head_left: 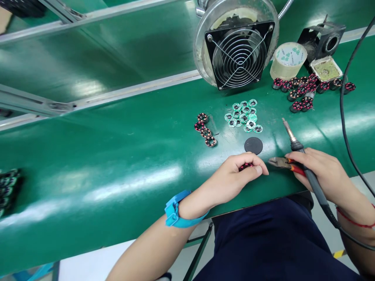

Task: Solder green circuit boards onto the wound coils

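Observation:
My left hand (234,175) is closed around a small wound motor stator (245,166) with red coils, mostly hidden by the fingers. In my right hand (325,171) are diagonal cutters (279,162) with orange-red handles, jaws toward the left hand but apart from it. The same hand also has a soldering iron (314,183), its tip raised forward and its cable running back over the wrist. Just beyond my left hand lies a black round disc (253,145). Past it, several small round green circuit boards (243,117) are clustered.
Several stators (205,132) stand left of the boards, and more stators (303,90) at the back right. A fan with a wire guard (240,62), a tape roll (288,60), an iron stand (325,37) and a sponge tray (326,69) line the back. A black cable (345,105) hangs right.

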`<state>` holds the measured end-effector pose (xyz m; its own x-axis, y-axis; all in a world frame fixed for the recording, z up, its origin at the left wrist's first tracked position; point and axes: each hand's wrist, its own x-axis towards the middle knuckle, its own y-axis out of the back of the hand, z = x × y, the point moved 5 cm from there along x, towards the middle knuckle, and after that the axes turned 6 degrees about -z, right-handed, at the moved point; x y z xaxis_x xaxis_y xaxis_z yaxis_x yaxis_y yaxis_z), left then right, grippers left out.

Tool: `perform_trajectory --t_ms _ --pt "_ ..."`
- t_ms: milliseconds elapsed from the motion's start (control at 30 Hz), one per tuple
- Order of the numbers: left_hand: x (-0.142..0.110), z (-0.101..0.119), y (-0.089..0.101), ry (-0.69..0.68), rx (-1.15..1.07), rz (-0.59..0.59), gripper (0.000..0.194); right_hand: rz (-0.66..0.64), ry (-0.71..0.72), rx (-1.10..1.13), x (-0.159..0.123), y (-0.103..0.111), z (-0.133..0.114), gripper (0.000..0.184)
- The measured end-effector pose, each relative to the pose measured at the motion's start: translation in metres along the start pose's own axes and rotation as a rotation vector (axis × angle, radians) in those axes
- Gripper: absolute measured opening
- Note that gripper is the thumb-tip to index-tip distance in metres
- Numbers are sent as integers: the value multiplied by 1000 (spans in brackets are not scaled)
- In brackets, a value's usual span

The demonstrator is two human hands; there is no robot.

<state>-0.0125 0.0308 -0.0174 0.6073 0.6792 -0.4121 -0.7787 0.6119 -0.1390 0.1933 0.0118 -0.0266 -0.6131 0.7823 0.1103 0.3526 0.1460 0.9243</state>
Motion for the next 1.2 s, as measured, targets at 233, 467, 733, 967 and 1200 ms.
perform_trajectory --t_ms 233,467,733,967,1200 --pt "3 -12 2 -4 -184 48 28 75 -103 -271 -8 10 47 40" --pt "8 -20 2 -59 -438 98 10 229 -121 51 11 8 16 35" --pt "12 -24 -1 -94 -550 208 19 225 -93 164 58 -16 -63 30" --pt "8 -16 20 -211 -289 369 25 234 -89 177 65 -5 -38 30" --pt "-5 3 71 -407 589 803 16 114 -19 186 82 -14 -16 26"
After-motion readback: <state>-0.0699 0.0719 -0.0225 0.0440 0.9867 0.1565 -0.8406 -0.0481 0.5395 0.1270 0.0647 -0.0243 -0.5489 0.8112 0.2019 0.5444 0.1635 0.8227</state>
